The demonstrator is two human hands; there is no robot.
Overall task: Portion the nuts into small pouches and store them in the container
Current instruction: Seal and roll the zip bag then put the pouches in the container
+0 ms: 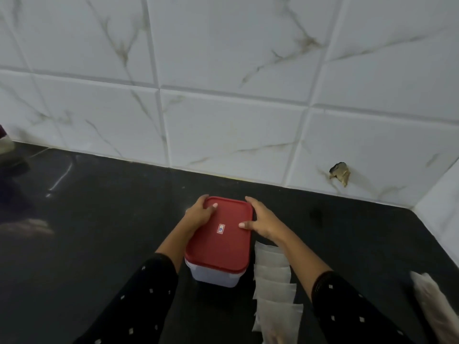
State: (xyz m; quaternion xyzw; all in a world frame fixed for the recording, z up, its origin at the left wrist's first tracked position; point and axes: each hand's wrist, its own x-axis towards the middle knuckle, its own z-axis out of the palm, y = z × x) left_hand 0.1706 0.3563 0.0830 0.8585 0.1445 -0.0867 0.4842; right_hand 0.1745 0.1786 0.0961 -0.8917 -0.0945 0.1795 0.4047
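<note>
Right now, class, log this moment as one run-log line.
red lid on container | left hand grips red lid | right hand grips red lid | pouches on counter, right of container

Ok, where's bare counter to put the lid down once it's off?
Widest bare counter lies left of the container, out to the object at the left edge. A second strip runs behind the lid to the tiled wall. Right is crowded: pouches line the container's side, a bag beyond.

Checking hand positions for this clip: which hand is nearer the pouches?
Right. The right hand grips the lid at its right edge, just beyond the pouches; the left hand grips its left edge, across the container from them.
</note>
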